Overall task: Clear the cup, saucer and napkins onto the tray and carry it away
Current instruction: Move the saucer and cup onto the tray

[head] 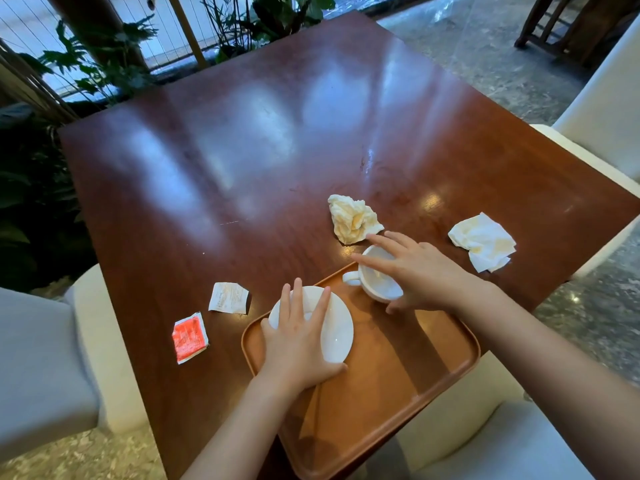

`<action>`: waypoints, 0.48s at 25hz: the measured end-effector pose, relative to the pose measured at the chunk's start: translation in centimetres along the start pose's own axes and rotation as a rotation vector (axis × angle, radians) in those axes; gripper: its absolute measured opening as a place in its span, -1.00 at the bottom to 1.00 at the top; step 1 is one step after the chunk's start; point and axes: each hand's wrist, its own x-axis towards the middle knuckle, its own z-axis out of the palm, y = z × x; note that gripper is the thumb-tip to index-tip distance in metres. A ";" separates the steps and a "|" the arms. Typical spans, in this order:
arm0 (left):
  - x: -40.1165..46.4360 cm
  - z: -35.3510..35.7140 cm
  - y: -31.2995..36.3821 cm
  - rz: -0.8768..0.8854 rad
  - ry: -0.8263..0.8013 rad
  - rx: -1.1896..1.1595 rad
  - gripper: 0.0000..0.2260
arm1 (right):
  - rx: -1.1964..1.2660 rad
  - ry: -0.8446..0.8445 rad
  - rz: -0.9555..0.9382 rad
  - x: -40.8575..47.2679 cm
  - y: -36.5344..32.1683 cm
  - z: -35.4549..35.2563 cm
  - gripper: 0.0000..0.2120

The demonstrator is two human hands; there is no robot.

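Setting crockery down: left hand [300, 336] is gripping the saucer [325, 323] over the tray [415, 368] near-left; right hand [412, 268] is clasping the tilted cup [379, 284] at its far edge. Level both before releasing. 2 napkins [353, 220] [483, 242] are lying on the table [277, 140], far right.

Both hands [301, 344] [419, 268] reach forward, fingers [377, 261] spread.

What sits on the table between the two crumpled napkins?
Head view: only bare table between the yellowish napkin and the white napkin; the right hand is nearer the camera.
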 end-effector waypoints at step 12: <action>-0.3 -0.1 -0.4 0.026 0.010 0.066 0.00 | 0.030 -0.009 0.016 -0.3 0.2 -0.1 -0.13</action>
